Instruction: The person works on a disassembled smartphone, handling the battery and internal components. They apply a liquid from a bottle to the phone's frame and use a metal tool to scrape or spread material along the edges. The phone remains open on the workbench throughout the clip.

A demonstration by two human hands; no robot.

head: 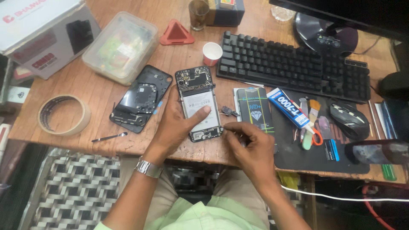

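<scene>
Opened phone [198, 103] lies flat on table [98, 91], centre, near edge, board and battery exposed. Left hand [177, 123] grips its left side, fingers curled, thumb [200, 114] pressed on battery. Right hand [251, 145] at phone's near right corner, fingertips pinched together, possibly on tiny part; too small to tell. Back cover [142, 99] just left of phone. Keyboard [294, 66] far right. Glue tube [289, 108] right. Tape roll [64, 115] far left.

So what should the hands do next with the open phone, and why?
Probably bring the right hand up to the lower right edge of the open phone. The left hand already steadies it, thumb pressed on the white battery, and the right fingertips are pinched close beside that edge. A small loose part lies just right of the phone; what the fingers pinch is too small to tell.
</scene>
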